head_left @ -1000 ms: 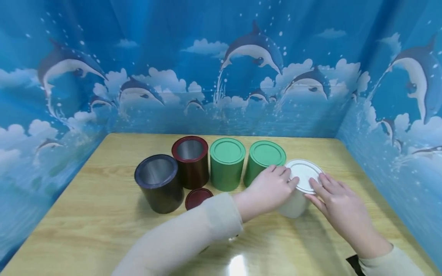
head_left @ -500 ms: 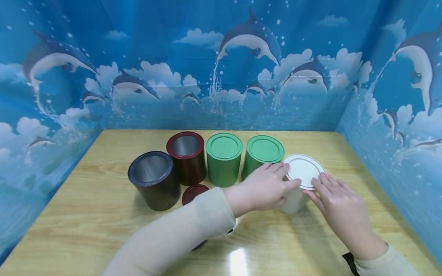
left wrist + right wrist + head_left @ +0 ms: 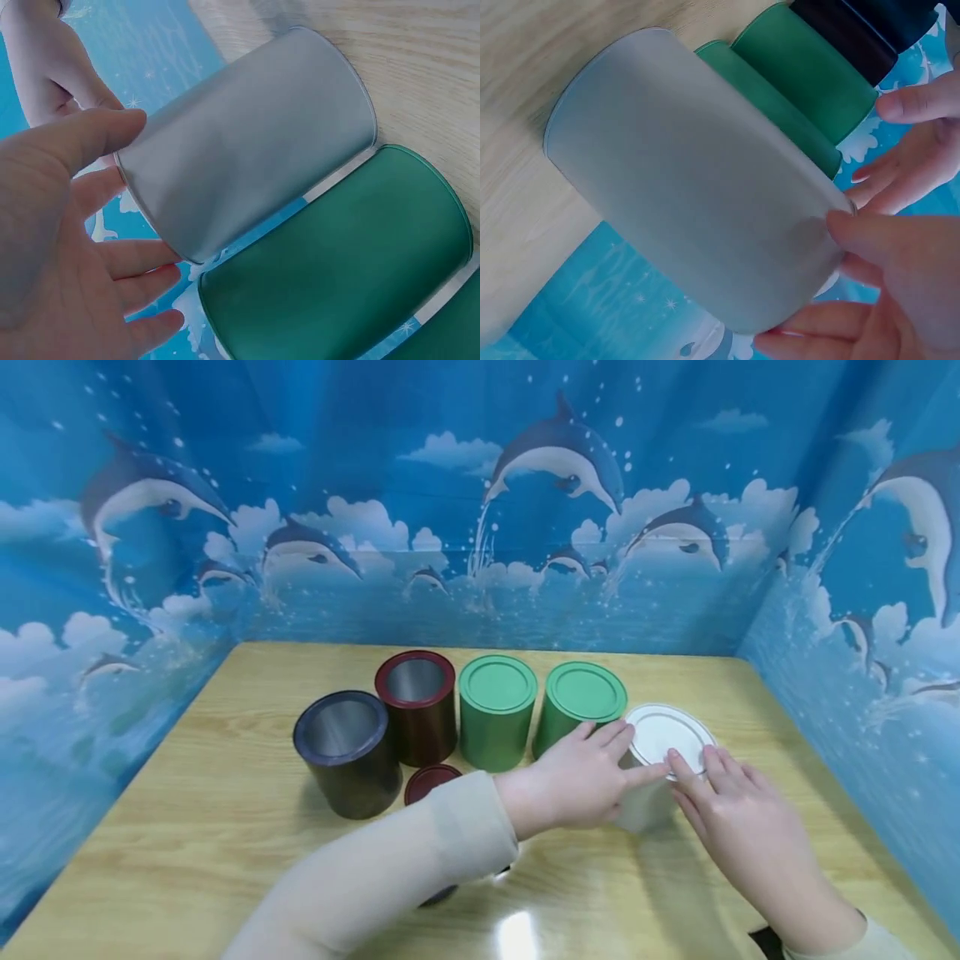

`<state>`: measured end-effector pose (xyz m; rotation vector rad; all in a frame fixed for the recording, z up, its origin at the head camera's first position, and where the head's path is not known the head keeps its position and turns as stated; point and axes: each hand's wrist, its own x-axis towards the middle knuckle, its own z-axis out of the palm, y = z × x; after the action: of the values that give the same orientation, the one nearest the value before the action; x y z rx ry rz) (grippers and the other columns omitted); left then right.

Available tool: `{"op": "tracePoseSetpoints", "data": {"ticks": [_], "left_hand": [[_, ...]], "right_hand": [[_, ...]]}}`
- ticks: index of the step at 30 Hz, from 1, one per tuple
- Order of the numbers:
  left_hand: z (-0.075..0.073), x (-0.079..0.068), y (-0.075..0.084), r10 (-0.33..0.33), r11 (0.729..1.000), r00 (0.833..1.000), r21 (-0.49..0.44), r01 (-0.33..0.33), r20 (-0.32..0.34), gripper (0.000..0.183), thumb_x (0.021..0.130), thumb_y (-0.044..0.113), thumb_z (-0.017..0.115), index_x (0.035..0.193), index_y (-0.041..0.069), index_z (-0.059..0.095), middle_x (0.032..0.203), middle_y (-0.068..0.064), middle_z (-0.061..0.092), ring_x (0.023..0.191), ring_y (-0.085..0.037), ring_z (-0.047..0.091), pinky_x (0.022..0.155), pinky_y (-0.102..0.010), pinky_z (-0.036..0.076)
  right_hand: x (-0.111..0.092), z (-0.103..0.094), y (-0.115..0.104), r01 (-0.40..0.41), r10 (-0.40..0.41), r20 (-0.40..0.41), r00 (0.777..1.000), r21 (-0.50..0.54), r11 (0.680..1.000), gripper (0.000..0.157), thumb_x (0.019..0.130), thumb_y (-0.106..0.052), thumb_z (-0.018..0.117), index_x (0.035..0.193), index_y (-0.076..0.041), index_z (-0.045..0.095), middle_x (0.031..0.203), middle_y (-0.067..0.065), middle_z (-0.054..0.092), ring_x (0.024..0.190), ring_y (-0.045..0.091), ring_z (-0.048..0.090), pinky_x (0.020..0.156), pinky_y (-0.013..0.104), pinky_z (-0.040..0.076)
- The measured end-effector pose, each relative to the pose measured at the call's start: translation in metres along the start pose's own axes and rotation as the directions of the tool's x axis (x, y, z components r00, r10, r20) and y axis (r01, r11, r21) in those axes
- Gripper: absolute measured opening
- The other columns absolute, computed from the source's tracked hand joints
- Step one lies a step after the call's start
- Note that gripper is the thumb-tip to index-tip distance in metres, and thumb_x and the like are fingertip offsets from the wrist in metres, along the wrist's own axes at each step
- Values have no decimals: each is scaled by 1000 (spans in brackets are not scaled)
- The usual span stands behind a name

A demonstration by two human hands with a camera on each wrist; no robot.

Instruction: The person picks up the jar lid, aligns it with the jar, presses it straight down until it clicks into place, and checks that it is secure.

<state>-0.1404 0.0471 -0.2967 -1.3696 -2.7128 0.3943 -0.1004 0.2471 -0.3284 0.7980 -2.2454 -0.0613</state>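
Observation:
A white can (image 3: 647,808) stands upright at the right of the row, with a white lid (image 3: 663,728) on top. My left hand (image 3: 581,781) lies over the lid's left and front edge, index finger stretched along the front rim, other fingers spread. From the right, my right hand (image 3: 750,822) rests fingertips on the lid's right and front edge. Its thumb (image 3: 851,229) touches the can near the rim. In the left wrist view, the left thumb (image 3: 124,127) lies close by the can's rim. Whether the lid sits fully flush cannot be seen.
Left of the white can stand two green cans (image 3: 497,735) with green lids, then a dark red can (image 3: 422,735) and a black can (image 3: 356,785), both lidless. A dark red lid (image 3: 431,779) and a dark lid (image 3: 438,897) lie on the table, partly behind the left sleeve.
My left hand's fingers have straightened and spread, its index finger sliding to the front rim beside the right fingers. The right hand stays on the lid's right edge.

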Motion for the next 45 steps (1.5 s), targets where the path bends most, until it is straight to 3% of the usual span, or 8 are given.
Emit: {"op": "tracePoseSetpoints", "data": {"ticks": [7, 20, 26, 29, 33, 35, 40, 45], "left_hand": [[-1, -1, 2, -2, 1000, 999, -16, 1, -34, 63, 92, 47, 50, 148, 33, 26, 146, -15, 33, 136, -27, 26, 106, -40, 31], [5, 5, 1, -22, 1000, 993, -22, 19, -116, 53, 93, 44, 46, 138, 16, 46, 142, -3, 44, 133, -16, 34, 106, -40, 30], [7, 3, 1, -50, 998, 991, -36, 46, -121, 54, 94, 46, 46, 138, 15, 47, 142, -2, 44, 133, -16, 35, 106, -40, 31], [9, 1, 0, -44, 998, 996, -55, 39, -83, 59, 94, 48, 45, 143, 15, 40, 146, -2, 37, 136, -17, 28, 107, -40, 28], [16, -7, -3, -25, 996, 999, -87, 22, -31, 70, 93, 53, 44, 149, 16, 25, 153, -2, 22, 139, -17, 18, 109, -41, 24], [21, -14, -7, -22, 996, 999, -88, 19, -37, 74, 92, 55, 45, 150, 15, 22, 154, -3, 19, 140, -18, 18, 109, -42, 23], [27, -37, -16, -47, 996, 997, -82, 42, -60, 72, 91, 55, 48, 148, 15, 28, 153, -6, 23, 139, -21, 22, 108, -44, 27], [32, -58, -21, -92, 993, 994, -85, 87, -56, 72, 90, 55, 50, 147, 16, 31, 152, -8, 25, 138, -23, 25, 106, -46, 29]], "right_hand": [[4, -1, 3, 16, -16, 6, 1000, 51, 999, 64, 102, -44, 21, 104, 1, 68, 94, 33, 62, 83, 46, 63, 67, 54, 49], [1, 0, -3, -53, 52, 28, 998, 25, 998, 73, 100, -51, 20, 98, 7, 65, 92, 34, 62, 81, 47, 62, 63, 57, 49], [3, 0, -7, -62, 62, 49, 997, 6, 998, 76, 99, -52, 17, 98, 7, 65, 93, 33, 62, 82, 47, 62, 62, 56, 50], [3, -1, -9, -88, 87, 73, 994, 13, 996, 79, 98, -55, 15, 100, 8, 64, 94, 34, 62, 85, 47, 62, 64, 56, 50], [1, -3, -11, -129, 125, 132, 983, 18, 991, 87, 96, -59, 12, 103, 13, 60, 98, 35, 61, 91, 47, 60, 70, 55, 50], [1, -4, -12, -142, 137, 164, 977, 22, 990, 90, 94, -61, 10, 106, 15, 58, 103, 35, 59, 96, 47, 58, 73, 55, 49], [5, -5, -15, -164, 148, 218, 965, 56, 985, 93, 92, -63, 8, 117, 15, 53, 115, 36, 54, 108, 48, 52, 83, 56, 45], [15, 0, -20, -118, 93, 228, 969, 99, 988, 93, 92, -61, 7, 119, 16, 52, 119, 38, 50, 111, 50, 48, 88, 58, 42]]}}
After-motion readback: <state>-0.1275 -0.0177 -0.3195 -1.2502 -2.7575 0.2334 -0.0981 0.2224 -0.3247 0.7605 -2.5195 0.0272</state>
